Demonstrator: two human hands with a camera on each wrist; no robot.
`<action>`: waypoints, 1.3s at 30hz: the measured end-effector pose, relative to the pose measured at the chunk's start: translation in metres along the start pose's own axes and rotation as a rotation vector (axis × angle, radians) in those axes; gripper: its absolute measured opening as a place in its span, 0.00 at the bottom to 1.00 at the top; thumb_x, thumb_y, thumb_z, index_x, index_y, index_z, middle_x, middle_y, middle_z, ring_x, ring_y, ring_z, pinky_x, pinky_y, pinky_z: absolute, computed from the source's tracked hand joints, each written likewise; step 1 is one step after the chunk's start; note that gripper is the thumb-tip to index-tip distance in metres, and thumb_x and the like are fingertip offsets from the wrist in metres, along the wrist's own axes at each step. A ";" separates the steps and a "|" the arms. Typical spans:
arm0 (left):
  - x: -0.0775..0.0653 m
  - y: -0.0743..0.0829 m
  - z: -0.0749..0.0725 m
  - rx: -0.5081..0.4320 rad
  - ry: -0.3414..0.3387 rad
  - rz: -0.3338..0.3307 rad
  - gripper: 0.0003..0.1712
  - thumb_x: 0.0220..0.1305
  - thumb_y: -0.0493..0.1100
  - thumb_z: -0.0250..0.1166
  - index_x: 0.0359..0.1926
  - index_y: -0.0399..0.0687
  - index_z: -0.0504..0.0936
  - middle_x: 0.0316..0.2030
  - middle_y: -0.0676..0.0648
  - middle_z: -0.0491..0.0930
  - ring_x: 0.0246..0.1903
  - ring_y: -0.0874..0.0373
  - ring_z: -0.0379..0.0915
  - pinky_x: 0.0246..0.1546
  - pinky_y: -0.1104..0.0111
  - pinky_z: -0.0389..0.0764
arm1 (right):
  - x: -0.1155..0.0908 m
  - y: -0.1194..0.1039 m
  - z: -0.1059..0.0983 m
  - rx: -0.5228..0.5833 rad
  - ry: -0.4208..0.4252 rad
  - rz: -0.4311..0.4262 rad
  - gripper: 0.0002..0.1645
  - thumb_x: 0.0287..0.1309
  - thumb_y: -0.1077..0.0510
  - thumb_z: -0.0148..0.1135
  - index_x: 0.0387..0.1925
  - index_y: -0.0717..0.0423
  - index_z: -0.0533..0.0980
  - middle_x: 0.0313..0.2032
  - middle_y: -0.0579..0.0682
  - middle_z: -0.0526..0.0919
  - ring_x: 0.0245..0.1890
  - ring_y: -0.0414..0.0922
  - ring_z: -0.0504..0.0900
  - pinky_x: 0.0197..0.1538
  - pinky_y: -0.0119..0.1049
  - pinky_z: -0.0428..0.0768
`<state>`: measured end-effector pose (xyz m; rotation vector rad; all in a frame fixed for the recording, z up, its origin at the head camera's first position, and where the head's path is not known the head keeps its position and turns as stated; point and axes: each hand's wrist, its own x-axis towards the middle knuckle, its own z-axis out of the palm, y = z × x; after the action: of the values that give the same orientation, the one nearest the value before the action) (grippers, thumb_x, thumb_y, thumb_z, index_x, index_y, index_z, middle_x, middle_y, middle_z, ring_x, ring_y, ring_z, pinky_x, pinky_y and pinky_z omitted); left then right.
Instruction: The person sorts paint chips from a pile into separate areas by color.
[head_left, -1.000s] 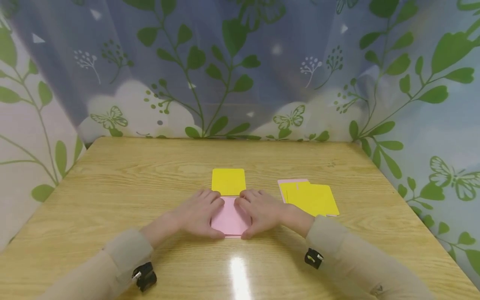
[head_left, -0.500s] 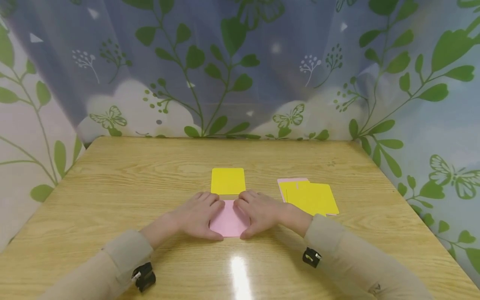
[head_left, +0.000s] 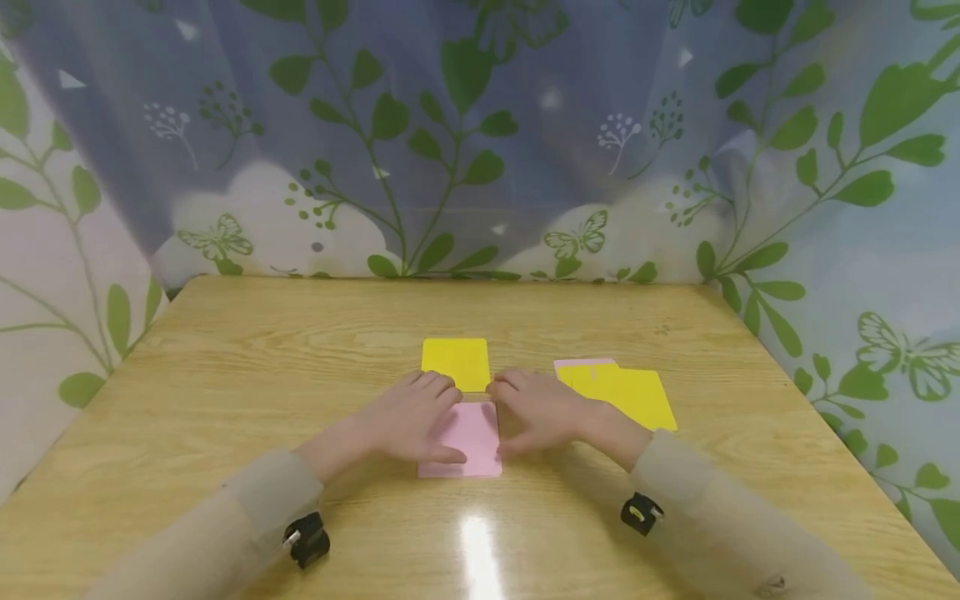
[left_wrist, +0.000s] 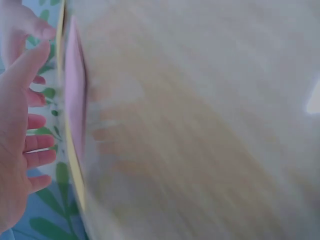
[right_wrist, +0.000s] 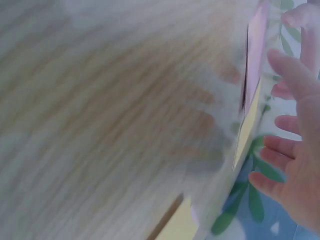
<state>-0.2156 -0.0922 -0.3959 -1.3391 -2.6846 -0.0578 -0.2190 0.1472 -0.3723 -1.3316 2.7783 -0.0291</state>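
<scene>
A square pink card, seen as a thin pink edge in the left wrist view, lies flat on the table in front of me. My left hand hovers over its left side, fingers relaxed, the thumb stretched across the card. Just past the right edge is my right hand, its fingers loosely bent. Both wrist views show the hands raised off the wood with nothing in them. Directly behind the pink card lies a square yellow card.
To the right, partly behind my right hand, an uneven spread of yellow cards overlaps a pink card. The wooden table ends at a leaf-patterned curtain. Each sleeve carries a black wrist strap.
Both hands have let go of the pink card's sides and lifted. The left has shifted right over it, the right outward. The pink cards, earlier showing a second edge, now look squared up.
</scene>
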 end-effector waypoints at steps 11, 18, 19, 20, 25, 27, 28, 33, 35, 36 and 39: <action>0.051 0.016 -0.011 0.085 -0.018 0.016 0.31 0.58 0.66 0.55 0.46 0.45 0.73 0.40 0.50 0.76 0.44 0.54 0.69 0.50 0.60 0.65 | -0.047 0.046 -0.005 -0.027 0.181 0.099 0.36 0.47 0.47 0.69 0.54 0.63 0.70 0.51 0.56 0.73 0.52 0.53 0.71 0.52 0.51 0.71; 0.084 0.029 -0.012 0.096 -0.085 -0.018 0.39 0.55 0.72 0.53 0.53 0.47 0.72 0.47 0.49 0.75 0.51 0.53 0.67 0.55 0.58 0.63 | -0.077 0.072 0.002 -0.046 0.158 0.198 0.44 0.43 0.41 0.68 0.57 0.63 0.67 0.54 0.57 0.73 0.55 0.55 0.70 0.53 0.54 0.69; 0.088 0.031 -0.012 0.094 -0.103 -0.021 0.40 0.54 0.73 0.52 0.54 0.47 0.71 0.49 0.49 0.74 0.53 0.52 0.66 0.56 0.57 0.62 | -0.081 0.075 0.003 -0.048 0.144 0.214 0.46 0.43 0.40 0.68 0.58 0.64 0.66 0.54 0.58 0.72 0.55 0.55 0.70 0.54 0.55 0.68; 0.092 0.033 -0.013 0.091 -0.118 -0.024 0.41 0.54 0.74 0.52 0.55 0.47 0.70 0.50 0.49 0.74 0.54 0.52 0.66 0.57 0.57 0.61 | -0.085 0.077 0.003 -0.048 0.126 0.229 0.48 0.42 0.39 0.67 0.59 0.64 0.65 0.55 0.58 0.71 0.56 0.56 0.69 0.54 0.55 0.67; 0.110 0.047 -0.012 0.084 -0.161 -0.024 0.45 0.54 0.74 0.51 0.59 0.46 0.67 0.54 0.47 0.71 0.57 0.51 0.63 0.59 0.58 0.60 | -0.099 0.084 0.005 -0.058 0.091 0.243 0.49 0.42 0.37 0.67 0.58 0.66 0.64 0.55 0.61 0.69 0.56 0.57 0.68 0.53 0.56 0.68; 0.117 0.053 -0.012 0.072 -0.162 -0.021 0.44 0.54 0.74 0.52 0.59 0.46 0.67 0.53 0.47 0.70 0.56 0.52 0.63 0.59 0.59 0.60 | -0.104 0.086 0.005 -0.051 0.087 0.244 0.49 0.42 0.38 0.67 0.57 0.67 0.65 0.55 0.62 0.69 0.55 0.57 0.68 0.53 0.56 0.68; 0.120 0.056 -0.011 0.070 -0.160 -0.017 0.43 0.54 0.74 0.53 0.58 0.46 0.68 0.52 0.48 0.71 0.55 0.52 0.63 0.58 0.59 0.60 | -0.106 0.087 0.005 -0.046 0.084 0.245 0.49 0.42 0.38 0.67 0.57 0.67 0.65 0.55 0.62 0.69 0.55 0.58 0.68 0.53 0.56 0.69; 0.137 0.069 -0.004 0.083 -0.143 -0.006 0.40 0.51 0.75 0.53 0.51 0.50 0.70 0.45 0.51 0.70 0.50 0.55 0.65 0.55 0.63 0.62 | -0.115 0.090 0.007 -0.030 0.075 0.248 0.49 0.39 0.38 0.69 0.56 0.67 0.66 0.54 0.62 0.69 0.54 0.58 0.69 0.51 0.56 0.70; 0.143 0.073 0.001 0.080 -0.148 -0.012 0.41 0.50 0.76 0.53 0.51 0.50 0.70 0.46 0.51 0.70 0.51 0.55 0.64 0.56 0.63 0.61 | -0.117 0.092 0.009 -0.031 0.069 0.246 0.50 0.39 0.37 0.70 0.56 0.67 0.66 0.54 0.62 0.69 0.53 0.58 0.69 0.51 0.55 0.70; 0.146 0.074 0.002 0.070 -0.159 -0.016 0.42 0.50 0.77 0.53 0.52 0.50 0.69 0.47 0.51 0.69 0.53 0.55 0.63 0.58 0.63 0.60 | -0.118 0.093 0.009 -0.030 0.067 0.244 0.51 0.39 0.37 0.70 0.56 0.67 0.65 0.54 0.63 0.69 0.53 0.58 0.70 0.51 0.55 0.71; 0.153 0.078 0.006 0.053 -0.196 -0.032 0.46 0.48 0.78 0.52 0.57 0.50 0.68 0.52 0.49 0.68 0.56 0.54 0.61 0.60 0.62 0.58 | -0.121 0.095 0.011 -0.019 0.062 0.239 0.52 0.38 0.36 0.70 0.56 0.67 0.65 0.54 0.64 0.69 0.53 0.59 0.70 0.50 0.55 0.71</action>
<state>-0.2449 0.0770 -0.3822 -1.3520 -2.8452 0.1482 -0.2167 0.3015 -0.3821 -1.0091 2.9767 -0.0336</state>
